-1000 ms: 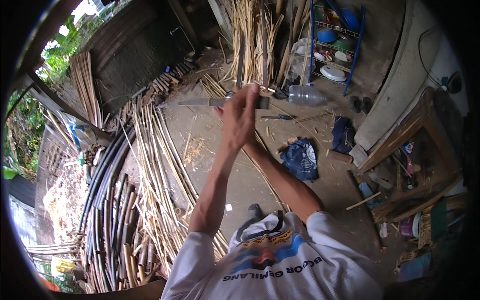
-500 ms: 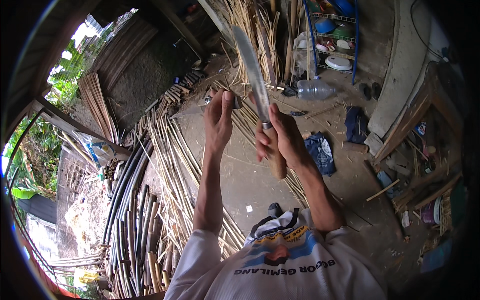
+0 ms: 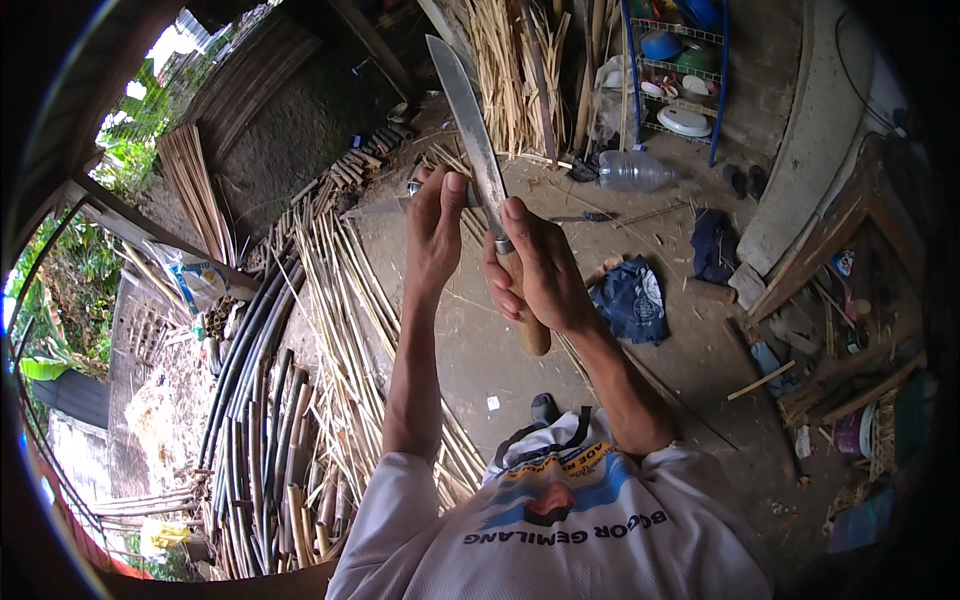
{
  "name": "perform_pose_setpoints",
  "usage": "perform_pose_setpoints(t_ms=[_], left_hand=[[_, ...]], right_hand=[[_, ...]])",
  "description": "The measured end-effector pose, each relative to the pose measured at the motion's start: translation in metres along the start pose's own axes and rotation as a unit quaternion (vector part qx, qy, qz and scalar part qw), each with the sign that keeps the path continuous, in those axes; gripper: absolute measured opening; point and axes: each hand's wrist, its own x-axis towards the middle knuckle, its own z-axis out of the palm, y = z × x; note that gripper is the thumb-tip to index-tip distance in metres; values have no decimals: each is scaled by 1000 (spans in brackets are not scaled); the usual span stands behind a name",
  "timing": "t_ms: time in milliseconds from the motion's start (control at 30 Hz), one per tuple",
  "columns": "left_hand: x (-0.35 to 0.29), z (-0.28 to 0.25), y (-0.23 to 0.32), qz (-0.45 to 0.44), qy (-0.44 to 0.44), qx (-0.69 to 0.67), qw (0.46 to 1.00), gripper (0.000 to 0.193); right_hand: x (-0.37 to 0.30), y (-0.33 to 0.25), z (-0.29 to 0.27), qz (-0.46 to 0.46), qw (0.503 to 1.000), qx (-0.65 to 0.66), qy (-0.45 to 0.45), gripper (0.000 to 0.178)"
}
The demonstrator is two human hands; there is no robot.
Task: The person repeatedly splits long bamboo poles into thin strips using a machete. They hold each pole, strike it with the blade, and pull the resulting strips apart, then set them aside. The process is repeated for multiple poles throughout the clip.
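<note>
In my right hand (image 3: 535,265) is a long knife with a broad steel blade (image 3: 464,110) pointing up and slightly left. My fingers wrap its pale wooden handle (image 3: 534,335), and the thumb lies by the base of the blade. My left hand (image 3: 436,225) is closed, thumb on top, on a small dark block (image 3: 472,196) whose end shows beside the blade. Most of that block is hidden by my fingers. It sits against or very close to the lower blade; I cannot tell whether they touch.
Long split bamboo strips (image 3: 345,310) and dark bamboo poles (image 3: 262,390) lie on the left. A bundle of strips (image 3: 515,85) stands at the back, near a blue-framed rack (image 3: 634,90). A plastic bottle (image 3: 635,171) and dark blue cloth (image 3: 630,300) lie on the floor.
My right hand has moved left with the knife, bringing the lower blade up close to the dark block in my left hand. The blade leans further left.
</note>
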Motion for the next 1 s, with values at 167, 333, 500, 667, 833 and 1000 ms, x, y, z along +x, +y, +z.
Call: perform_pose_setpoints(t_ms=[167,333,500,667,833,1000], left_hand=[[-2,-1,-4,15,5,0,1000,40],[-3,6,-8,8,11,-2,1000,41],[-6,8,-9,9,6,35,999,46],[-7,10,-8,20,21,15,999,44],[-3,15,-8,25,14,10,1000,46],[1,23,-15,30,27,-2,999,46]], right_hand=[[0,3,3,-5,1000,1,-4,61],[-1,9,3,-2,1000,28,1,56],[-1,11,10,-33,998,-41,34,45],[2,17,14,-24,996,-62,62,45],[14,22,8,-84,984,-125,94,45],[27,26,2,-135,967,-171,133,46]])
